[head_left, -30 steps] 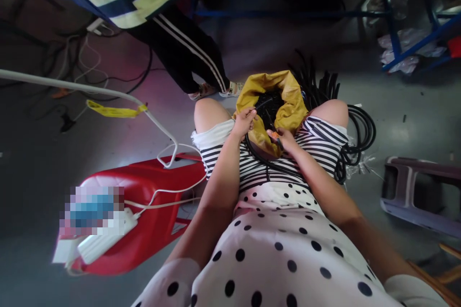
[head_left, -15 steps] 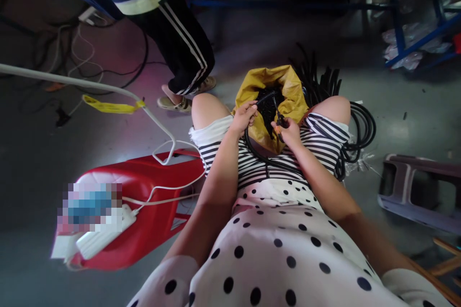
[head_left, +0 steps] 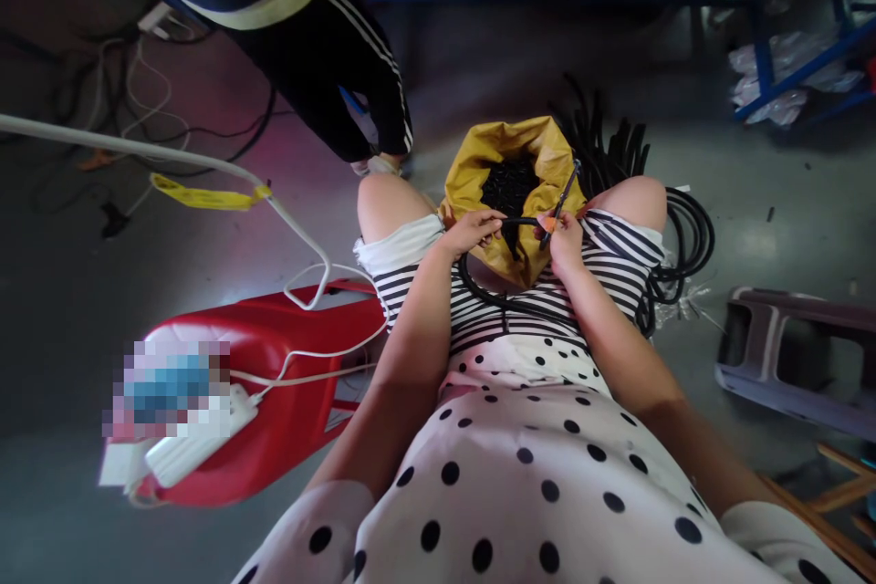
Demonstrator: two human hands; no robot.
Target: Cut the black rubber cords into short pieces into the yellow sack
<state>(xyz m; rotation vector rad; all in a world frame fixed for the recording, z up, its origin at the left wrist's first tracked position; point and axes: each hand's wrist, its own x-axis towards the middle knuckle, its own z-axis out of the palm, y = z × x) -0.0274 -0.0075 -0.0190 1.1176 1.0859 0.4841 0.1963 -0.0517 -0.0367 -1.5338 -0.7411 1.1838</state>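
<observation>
My left hand (head_left: 475, 230) is closed around a length of black tubing (head_left: 518, 221), which stretches level across the front of the open yellow bag (head_left: 472, 155). The tubing's far end meets the fingers of my right hand (head_left: 565, 242). That hand is closed on a slim, dark, scissors-like tool (head_left: 568, 187) with an orange part, its long end slanting up and right over the bag's rim. Many short black pieces (head_left: 507, 187) fill the bag between my knees. From my left hand the tubing loops down across my lap.
Loose black tubes (head_left: 609, 146) and coiled tubing (head_left: 694, 237) lie beyond my right knee. A red stool (head_left: 287, 420) at left holds a white power strip (head_left: 205, 443) with cables. A grey stool (head_left: 773, 347) stands right. Another person's legs (head_left: 321, 64) are ahead on the left.
The tool has swung from pointing up-left into the bag to pointing up-right. My right hand has moved right and the tubing now lies level between both hands. The other person has shifted stance.
</observation>
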